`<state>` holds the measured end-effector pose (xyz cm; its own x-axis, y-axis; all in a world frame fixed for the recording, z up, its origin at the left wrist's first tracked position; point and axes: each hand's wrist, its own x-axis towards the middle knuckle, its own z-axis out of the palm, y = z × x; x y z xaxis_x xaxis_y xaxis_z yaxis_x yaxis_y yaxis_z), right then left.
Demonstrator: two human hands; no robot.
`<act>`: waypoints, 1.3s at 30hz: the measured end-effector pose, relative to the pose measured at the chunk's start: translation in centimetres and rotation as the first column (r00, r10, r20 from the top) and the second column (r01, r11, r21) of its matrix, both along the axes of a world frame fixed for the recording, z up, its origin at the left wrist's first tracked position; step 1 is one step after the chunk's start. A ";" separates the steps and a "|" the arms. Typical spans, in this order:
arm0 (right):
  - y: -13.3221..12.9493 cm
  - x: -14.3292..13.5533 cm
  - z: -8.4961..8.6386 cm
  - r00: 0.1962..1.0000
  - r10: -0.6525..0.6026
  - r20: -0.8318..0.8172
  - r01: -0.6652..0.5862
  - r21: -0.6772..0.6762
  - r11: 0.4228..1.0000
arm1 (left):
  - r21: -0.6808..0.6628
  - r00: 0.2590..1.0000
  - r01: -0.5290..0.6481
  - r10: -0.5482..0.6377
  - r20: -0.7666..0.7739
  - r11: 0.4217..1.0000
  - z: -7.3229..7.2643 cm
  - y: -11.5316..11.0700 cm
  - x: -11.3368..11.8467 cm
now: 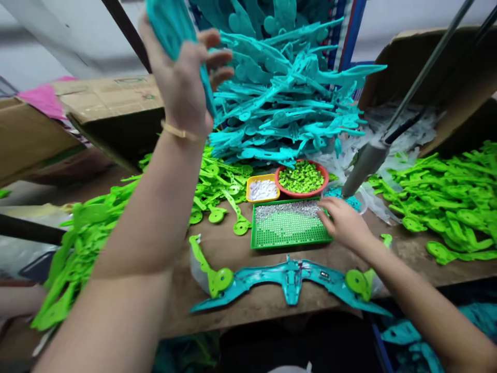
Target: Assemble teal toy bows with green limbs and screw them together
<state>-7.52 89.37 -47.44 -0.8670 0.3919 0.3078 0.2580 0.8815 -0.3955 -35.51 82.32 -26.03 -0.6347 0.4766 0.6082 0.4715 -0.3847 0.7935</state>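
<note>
My left hand (pixel 184 77) is raised at the upper left with a teal plastic part (pixel 173 26) against its palm, thumb and fingers around it. Its motion blurs the fingers a little. My right hand (pixel 344 220) reaches over the right edge of a green perforated tray (pixel 287 243), fingers and thumb apart, near the small silver screws (pixel 289 209) along the tray's far side. In front of me lies a wide wing-shaped teal assembly (pixel 293 282), with a lime green arm piece (pixel 221 280) at its left end and another lime green piece (pixel 357 284) at its right.
Teal parts (pixel 287 98) are piled high at the back. Lime green parts heap up left (pixel 93 228) and right (pixel 450 197). A red bowl (pixel 326 178) of green bits and a yellow dish (pixel 248 192) of white pieces stand behind the tray. A grey power screwdriver (pixel 367 163) hangs at right.
</note>
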 end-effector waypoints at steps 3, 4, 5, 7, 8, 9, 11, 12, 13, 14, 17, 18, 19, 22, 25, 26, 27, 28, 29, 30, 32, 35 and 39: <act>3.1 -7.1 0.1 0.965 -0.127 0.228 0.141 -0.046 0.989 | 0.019 0.994 -0.012 0.014 -0.111 1.000 -4.8 -7.5 5.7; 3.8 -9.2 -0.1 0.954 -0.173 0.247 0.189 -0.043 0.981 | 0.040 0.999 -0.011 0.013 -0.035 0.999 -6.3 -9.7 7.5; 4.3 -11.0 -0.4 0.942 -0.210 0.261 0.229 -0.043 0.972 | 0.011 0.997 0.028 -0.029 0.076 1.000 -7.5 -11.7 9.1; 4.7 -13.6 -1.1 0.920 -0.271 0.284 0.297 -0.053 0.953 | -0.009 0.946 0.124 -0.115 0.303 0.992 -9.3 -15.3 11.6; 4.8 -14.4 -1.4 0.911 -0.290 0.292 0.321 -0.063 0.945 | -0.020 0.903 0.161 -0.139 0.406 0.987 -9.8 -16.8 12.3; 4.8 -14.9 -1.7 0.905 -0.304 0.297 0.340 -0.076 0.937 | -0.021 0.854 0.191 -0.156 0.496 0.981 -10.1 -18.1 12.9; 4.9 -15.3 -2.0 0.898 -0.328 0.293 0.370 -0.100 0.924 | -0.016 0.759 0.220 -0.161 0.631 0.975 -10.7 -20.2 13.3; 5.0 -15.2 -1.9 0.897 -0.340 0.283 0.382 -0.112 0.917 | -0.011 0.723 0.221 -0.156 0.673 0.975 -10.9 -20.9 13.3; 5.0 -15.0 -1.6 0.897 -0.350 0.269 0.392 -0.122 0.912 | -0.007 0.699 0.207 -0.143 0.701 0.978 -11.3 -21.5 13.3; 4.9 -14.6 -1.2 0.897 -0.360 0.256 0.400 -0.124 0.908 | -0.007 0.683 0.189 -0.127 0.719 0.982 -11.7 -21.9 13.2; 2.4 -12.9 1.0 0.935 -0.350 0.062 0.355 -0.227 0.907 | -0.014 0.664 0.137 -0.081 0.743 0.990 -13.2 -22.0 13.5; 0.7 -12.0 1.9 0.946 -0.320 -0.053 0.289 -0.313 0.905 | -0.007 0.658 0.131 -0.082 0.748 0.991 -13.7 -21.8 13.7; -1.4 -10.9 2.8 0.939 -0.280 -0.197 0.173 -0.432 0.885 | 0.006 0.653 0.130 -0.090 0.752 0.991 -14.1 -21.5 14.0; -8.5 -6.7 5.0 0.933 -0.011 -0.359 -0.248 -0.665 0.704 | 0.012 0.640 0.125 -0.090 0.763 0.992 -15.2 -20.3 14.9; -13.7 -3.1 5.4 0.926 0.116 -0.359 -0.365 -0.775 0.516 | -0.056 0.653 0.100 -0.023 0.757 0.993 -15.8 -19.3 15.7; -14.7 -2.3 5.1 0.930 0.119 -0.348 -0.362 -0.809 0.464 | -0.068 0.662 0.091 -0.009 0.749 0.993 -16.0 -19.1 15.9; -15.3 -1.8 4.7 0.936 0.111 -0.333 -0.347 -0.833 0.431 | -0.070 0.672 0.083 -0.004 0.741 0.994 -16.1 -18.9 16.1; -15.5 -1.5 4.3 0.945 0.099 -0.312 -0.324 -0.847 0.422 | -0.063 0.680 0.076 -0.006 0.733 0.995 -16.2 -18.9 16.2; -15.6 -1.3 3.9 0.953 0.089 -0.289 -0.298 -0.848 0.437 | -0.054 0.685 0.076 -0.013 0.728 0.996 -16.3 -18.8 16.4; -15.5 -1.3 3.5 0.961 0.077 -0.266 -0.271 -0.841 0.468 | -0.044 0.691 0.078 -0.022 0.722 0.996 -16.4 -18.8 16.6; -15.3 -1.4 3.0 0.973 0.045 -0.228 -0.216 -0.818 0.533 | -0.027 0.708 0.089 -0.044 0.705 0.996 -16.4 -18.9 16.9; -15.2 -1.4 2.9 0.979 0.030 -0.204 -0.187 -0.823 0.537 | -0.016 0.739 0.101 -0.064 0.670 0.995 -16.4 -18.8 17.4; -15.4 -1.3 3.2 0.977 0.052 -0.208 -0.206 -0.843 0.497 | -0.065 0.766 0.083 -0.022 0.643 0.994 -16.5 -18.7 17.9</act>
<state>-8.79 73.94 -44.27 -0.9090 0.4167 0.0028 0.0467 0.1086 -0.9930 -17.58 63.58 -42.49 -0.8345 0.5504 0.0253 -0.1768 -0.3110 0.9338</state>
